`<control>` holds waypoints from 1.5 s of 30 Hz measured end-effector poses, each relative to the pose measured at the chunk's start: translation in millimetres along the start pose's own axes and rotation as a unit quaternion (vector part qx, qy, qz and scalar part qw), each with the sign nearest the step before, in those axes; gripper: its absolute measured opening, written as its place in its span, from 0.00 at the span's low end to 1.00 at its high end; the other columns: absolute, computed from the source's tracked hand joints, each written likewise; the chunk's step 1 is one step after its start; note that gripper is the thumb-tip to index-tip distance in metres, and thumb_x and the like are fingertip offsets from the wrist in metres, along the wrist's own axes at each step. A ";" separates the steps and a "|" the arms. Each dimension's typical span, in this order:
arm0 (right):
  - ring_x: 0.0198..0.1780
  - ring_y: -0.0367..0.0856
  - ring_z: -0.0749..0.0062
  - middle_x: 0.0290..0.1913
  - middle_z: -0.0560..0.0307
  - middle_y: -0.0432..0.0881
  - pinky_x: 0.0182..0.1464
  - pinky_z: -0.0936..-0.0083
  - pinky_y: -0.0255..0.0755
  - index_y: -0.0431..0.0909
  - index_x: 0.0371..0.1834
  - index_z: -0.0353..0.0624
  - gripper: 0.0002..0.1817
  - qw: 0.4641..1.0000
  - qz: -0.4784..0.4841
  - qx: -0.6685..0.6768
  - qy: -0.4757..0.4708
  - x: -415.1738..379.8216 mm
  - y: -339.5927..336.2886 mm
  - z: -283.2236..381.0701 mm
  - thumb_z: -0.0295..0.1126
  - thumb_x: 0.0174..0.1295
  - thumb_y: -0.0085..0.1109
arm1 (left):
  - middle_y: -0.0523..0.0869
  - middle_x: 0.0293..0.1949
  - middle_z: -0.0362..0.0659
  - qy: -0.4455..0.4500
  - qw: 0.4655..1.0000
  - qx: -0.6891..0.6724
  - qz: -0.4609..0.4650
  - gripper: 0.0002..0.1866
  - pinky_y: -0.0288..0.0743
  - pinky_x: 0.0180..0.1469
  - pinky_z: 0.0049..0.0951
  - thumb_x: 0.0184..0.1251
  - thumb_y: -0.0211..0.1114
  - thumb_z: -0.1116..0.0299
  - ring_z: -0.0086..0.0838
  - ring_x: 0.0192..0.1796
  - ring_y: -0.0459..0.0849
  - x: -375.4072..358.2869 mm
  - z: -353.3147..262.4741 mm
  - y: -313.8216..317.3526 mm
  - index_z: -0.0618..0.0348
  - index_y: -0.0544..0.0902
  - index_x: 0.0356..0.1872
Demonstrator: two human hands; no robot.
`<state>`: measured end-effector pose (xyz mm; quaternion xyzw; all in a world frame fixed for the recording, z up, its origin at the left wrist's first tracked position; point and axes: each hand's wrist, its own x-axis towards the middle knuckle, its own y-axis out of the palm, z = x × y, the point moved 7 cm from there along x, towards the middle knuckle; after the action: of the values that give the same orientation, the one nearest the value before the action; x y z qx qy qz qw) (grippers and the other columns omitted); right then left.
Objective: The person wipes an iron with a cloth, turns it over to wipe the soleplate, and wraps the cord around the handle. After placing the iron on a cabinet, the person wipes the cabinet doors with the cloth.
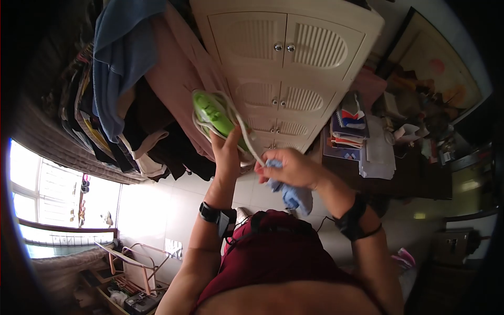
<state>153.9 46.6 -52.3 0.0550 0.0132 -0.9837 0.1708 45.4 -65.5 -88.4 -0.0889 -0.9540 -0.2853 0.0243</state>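
My left hand (pixel 227 149) is closed round a bright green device (pixel 214 114), which is tilted, with a pale cord (pixel 241 118) looped around it. To its right, my right hand (pixel 289 167) has its fingers closed on the cord and on a light blue cloth (pixel 291 197). The cloth hangs below my right fingers. The cord runs between the two hands. What kind of device it is cannot be made out for certain.
Hanging clothes (pixel 121 79) fill the left side. A white cabinet (pixel 281 79) with knobbed doors stands ahead. To the right, a dark desk (pixel 415 178) holds stacked books and papers (pixel 377 152). A folding metal frame (pixel 139 262) stands at lower left, near a window (pixel 63 199).
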 end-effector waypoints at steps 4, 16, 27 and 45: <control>0.41 0.82 0.78 0.38 0.58 0.85 0.49 0.79 0.74 0.78 0.43 0.36 0.08 0.989 0.016 -0.143 0.014 2.6 33.8 -26.7 0.29 0.67 0.57 | 0.84 0.35 0.46 0.016 0.996 -0.090 -0.006 0.08 0.80 0.51 0.35 0.69 0.56 0.71 0.34 0.41 0.85 20.3 -12.0 -6.9 0.66 0.78 0.42; 0.40 0.81 0.78 0.37 0.59 0.81 0.45 0.79 0.75 0.80 0.41 0.37 0.07 0.983 -0.072 -0.064 -0.154 -13.6 18.0 -18.8 0.29 0.67 0.58 | 0.82 0.35 0.49 -0.104 0.967 -0.230 -0.039 0.08 0.79 0.49 0.40 0.65 0.56 0.74 0.40 0.41 0.83 33.4 3.8 -24.0 0.70 0.77 0.40; 0.39 0.80 0.56 0.37 0.54 0.82 0.44 0.65 0.71 0.80 0.46 0.43 0.13 0.951 -0.151 -0.185 -0.197 15.6 16.7 -57.5 0.34 0.60 0.64 | 0.83 0.37 0.48 -0.151 0.926 -0.346 0.004 0.10 0.75 0.58 0.41 0.70 0.54 0.69 0.39 0.45 0.82 35.5 -3.8 -6.0 0.66 0.77 0.43; 0.48 0.79 0.76 0.54 0.64 0.77 0.49 0.76 0.76 0.68 0.63 0.47 0.27 0.872 -0.169 0.456 -0.045 43.8 31.1 -96.5 0.39 0.62 0.64 | 0.80 0.30 0.41 -0.336 0.851 -0.381 0.133 0.10 0.81 0.45 0.35 0.65 0.64 0.67 0.34 0.39 0.83 -24.2 0.2 38.9 0.61 0.77 0.42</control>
<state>133.4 7.0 -153.4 0.0797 -0.4358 -0.8955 -0.0420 76.4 -37.2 -69.9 -0.3072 -0.6999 -0.5731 -0.2955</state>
